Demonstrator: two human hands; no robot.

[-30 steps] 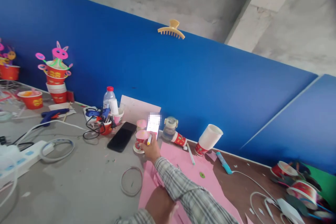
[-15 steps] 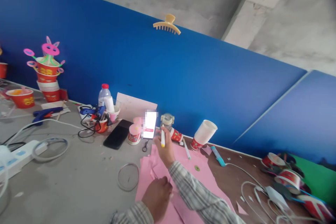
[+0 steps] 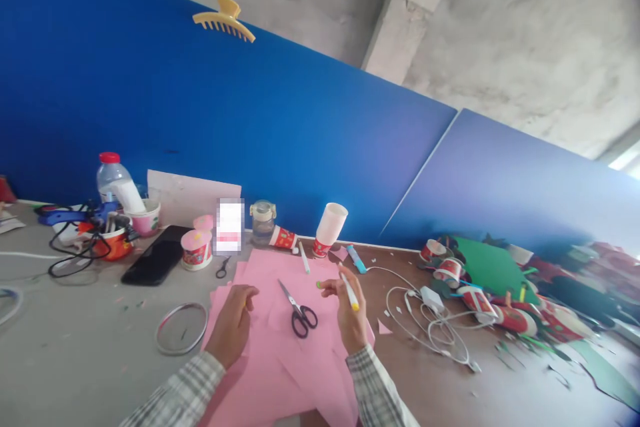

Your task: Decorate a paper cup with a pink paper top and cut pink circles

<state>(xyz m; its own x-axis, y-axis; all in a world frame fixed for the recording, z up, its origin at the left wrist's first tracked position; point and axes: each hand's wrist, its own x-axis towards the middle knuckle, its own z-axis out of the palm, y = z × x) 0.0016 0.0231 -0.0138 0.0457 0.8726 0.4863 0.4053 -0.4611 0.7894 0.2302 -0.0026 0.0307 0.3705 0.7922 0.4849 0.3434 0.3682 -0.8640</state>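
**Right hand** [image 3: 351, 320]: closed on a pen [image 3: 349, 290] with a white barrel and a yellow tip. Thumb and forefinger pinch it about mid-barrel, and it sits raised just above the sheet. I'd judge the pen light, stiff and rather smooth, so the mid-barrel pinch looks the sensible hold.

**Left hand** [image 3: 233, 320]: holds nothing. The fingers are loosely curled and rest on the pink paper [image 3: 280, 367].

**Pink paper**: several overlapping sheets lie under both hands and spread back toward the person. It is probably thin, floppy and easily creased (best taken by an edge or pressed flat).

**Scissors** [image 3: 301, 310]: black-handled, lying on the paper between the two hands and touching neither.

**Green dot** [image 3: 319, 285]: tiny, just beside the right fingertips.

**Metal ring** [image 3: 181, 328]: on the bare table just left of the left hand.

**White cable** [image 3: 435, 320]: tangled, lying to the right of the right hand and apart from it.

**Black phone** [image 3: 153, 263] and **pink cup** [image 3: 196, 249]: beyond the left hand, toward the blue partition [image 3: 300, 127].
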